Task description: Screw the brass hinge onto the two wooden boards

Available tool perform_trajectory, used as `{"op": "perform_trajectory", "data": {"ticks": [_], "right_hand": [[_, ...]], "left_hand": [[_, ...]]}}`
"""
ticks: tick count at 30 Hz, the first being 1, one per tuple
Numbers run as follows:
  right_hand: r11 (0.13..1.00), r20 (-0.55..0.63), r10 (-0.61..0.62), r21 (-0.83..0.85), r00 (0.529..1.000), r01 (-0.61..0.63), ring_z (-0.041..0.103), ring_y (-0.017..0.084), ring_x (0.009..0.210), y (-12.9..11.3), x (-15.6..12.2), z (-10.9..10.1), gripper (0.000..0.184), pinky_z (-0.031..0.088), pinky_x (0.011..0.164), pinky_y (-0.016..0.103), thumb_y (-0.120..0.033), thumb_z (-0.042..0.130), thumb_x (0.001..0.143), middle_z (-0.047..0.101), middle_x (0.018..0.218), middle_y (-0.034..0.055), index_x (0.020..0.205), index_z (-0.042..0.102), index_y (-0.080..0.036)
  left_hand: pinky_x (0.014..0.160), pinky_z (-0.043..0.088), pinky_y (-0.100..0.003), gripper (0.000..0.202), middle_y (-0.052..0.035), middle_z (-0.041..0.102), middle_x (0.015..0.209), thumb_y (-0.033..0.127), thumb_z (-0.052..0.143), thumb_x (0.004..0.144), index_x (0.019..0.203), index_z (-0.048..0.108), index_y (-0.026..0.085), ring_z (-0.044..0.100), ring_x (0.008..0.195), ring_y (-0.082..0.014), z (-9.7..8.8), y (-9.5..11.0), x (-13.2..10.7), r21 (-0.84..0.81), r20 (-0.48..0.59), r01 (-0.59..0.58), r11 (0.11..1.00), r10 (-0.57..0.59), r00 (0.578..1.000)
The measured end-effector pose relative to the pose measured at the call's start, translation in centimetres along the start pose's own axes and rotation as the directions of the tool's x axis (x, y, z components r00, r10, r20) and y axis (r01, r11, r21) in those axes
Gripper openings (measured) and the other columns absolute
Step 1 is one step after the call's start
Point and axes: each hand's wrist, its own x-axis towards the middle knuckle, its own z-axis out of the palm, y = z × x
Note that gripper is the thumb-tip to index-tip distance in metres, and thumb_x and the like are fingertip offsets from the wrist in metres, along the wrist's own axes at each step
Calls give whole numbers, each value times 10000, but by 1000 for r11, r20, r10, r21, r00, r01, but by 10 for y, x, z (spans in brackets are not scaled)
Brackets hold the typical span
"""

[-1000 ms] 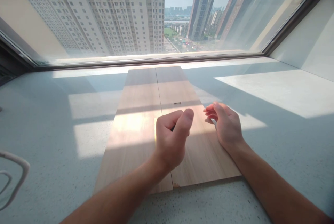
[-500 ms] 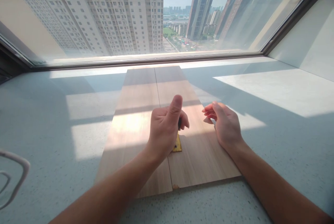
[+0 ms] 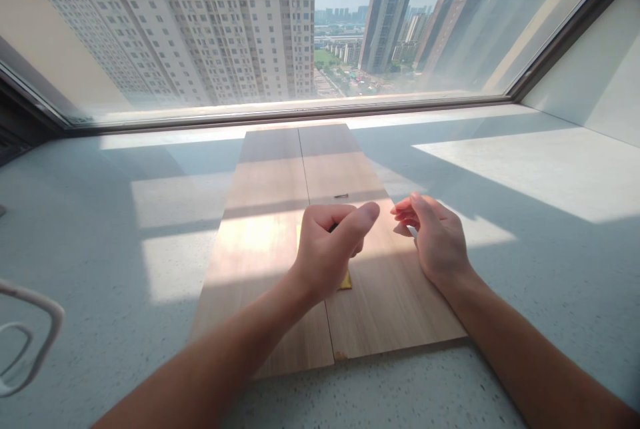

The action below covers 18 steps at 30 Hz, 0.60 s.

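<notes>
Two pale wooden boards (image 3: 270,179) lie side by side, with a thin seam between them. A yellow metal hinge (image 3: 346,281) spans the seam, mostly covered by my left hand (image 3: 327,252). That hand is closed in a fist around a screwdriver (image 3: 334,227); only a bit of its dark handle shows, and the shaft and tip are hidden. My right hand (image 3: 437,236) rests at the right board's edge, fingers curled and thumb against them. Whatever it holds, if anything, is hidden. A small dark screw (image 3: 341,196) lies on the right board beyond my left hand.
The boards rest on a speckled pale sill (image 3: 125,322) below a large window (image 3: 240,29) with a dark frame. A white wall (image 3: 595,69) bounds the right. A white looped object (image 3: 45,312) stands at the left edge.
My left fist has twisted clockwise, its thumb going from pointing up to pointing right. The screw beyond it has come into view. My right hand has barely moved.
</notes>
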Motion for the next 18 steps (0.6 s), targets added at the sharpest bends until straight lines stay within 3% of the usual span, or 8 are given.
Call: {"op": "perform_trajectory", "data": {"ticks": [4, 8, 10, 12, 14, 16, 18], "right_hand": [[1000, -4, -4, 1, 1000, 4, 565, 151, 702, 1, 1, -1, 359, 473, 563, 240, -527, 632, 830, 658, 748, 28, 683, 680, -203], [1000, -12, -10, 11, 1000, 10, 561, 145, 682, 0, 1, -1, 344, 466, 557, 236, -510, 639, 827, 658, 732, 27, 679, 681, -201], [1000, -15, -13, 9, 1000, 13, 558, 141, 671, 0, 1, -1, 348, 462, 555, 233, -509, 640, 827, 654, 719, 26, 672, 679, -199], [1000, -14, -22, 4, 1000, 22, 561, 142, 669, 0, 1, -1, 360, 464, 554, 236, -518, 635, 828, 657, 720, 29, 669, 678, -198], [1000, -13, -29, 4, 999, 29, 571, 148, 675, 0, 1, -1, 366, 469, 557, 241, -526, 632, 828, 664, 730, 32, 672, 679, -198], [999, -14, -33, 6, 999, 33, 578, 150, 679, 0, 1, -1, 366, 472, 560, 244, -529, 631, 827, 670, 737, 34, 676, 680, -199], [999, -13, -36, 8, 999, 36, 578, 150, 676, 0, 1, -1, 368, 472, 555, 245, -531, 630, 826, 669, 737, 34, 675, 680, -199]], "left_hand": [[425, 133, -260, 615, 73, 205, 407, 412, 677, 799, 385, 284, 182, 182, 400, -43, -9, 5, 7, -40, 172, 92, 995, -83, 982], [427, 133, -259, 561, 78, 198, 422, 315, 647, 790, 401, 260, 196, 191, 397, -42, -17, 13, 18, -42, 407, 219, 975, -184, 895], [429, 116, -257, 555, 84, 176, 430, 314, 624, 796, 421, 229, 208, 178, 399, -43, -18, 15, 23, -27, 464, 288, 957, -243, 852], [428, 104, -252, 517, 84, 185, 431, 348, 574, 822, 445, 249, 212, 173, 402, -47, -16, 14, 24, -34, 440, 330, 943, -283, 852], [423, 124, -238, 384, 74, 265, 434, 325, 494, 844, 511, 350, 200, 202, 408, -58, -12, 10, 20, -98, 343, 301, 949, -252, 905], [427, 186, -220, 205, 63, 379, 464, 234, 448, 833, 632, 454, 190, 268, 422, -69, -5, 5, 13, -152, 183, 190, 970, -161, 970], [460, 291, -212, 181, 46, 468, 515, 202, 471, 853, 680, 515, 176, 371, 462, -75, 2, 1, 3, -74, -6, 85, 994, -86, 996]]}}
